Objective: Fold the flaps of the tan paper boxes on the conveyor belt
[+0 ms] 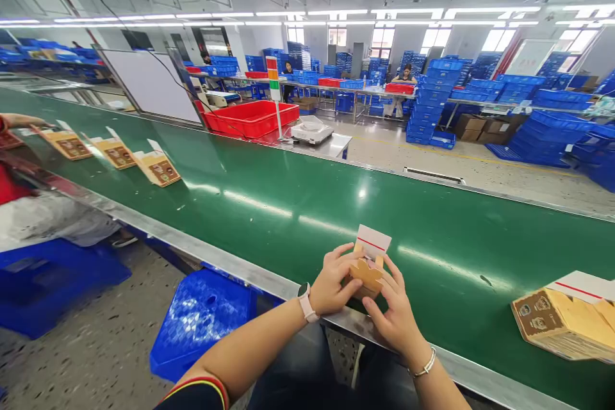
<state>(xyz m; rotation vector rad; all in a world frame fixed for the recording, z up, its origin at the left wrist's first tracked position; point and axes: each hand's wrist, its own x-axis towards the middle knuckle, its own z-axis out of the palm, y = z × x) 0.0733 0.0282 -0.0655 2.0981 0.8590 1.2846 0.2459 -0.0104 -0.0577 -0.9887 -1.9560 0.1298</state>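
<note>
A small tan and brown cardboard box (366, 277) stands at the near edge of the green belt, its white flap with a red line raised. My left hand (339, 278), with a watch at the wrist, wraps round the box's left side. Against its right side lies my right hand (394, 304), a bracelet on that wrist, its fingers bent round the box. Both hands touch the box together. What lies inside the box is too small to tell.
Another open box (562, 317) rests on the belt (461, 230) at the right. Several similar boxes (156, 166) stand to the left, near another person's arm (22, 120). Beyond the belt are a red bin (252, 118) and a scale (312, 131). A blue stool (206, 314) is below.
</note>
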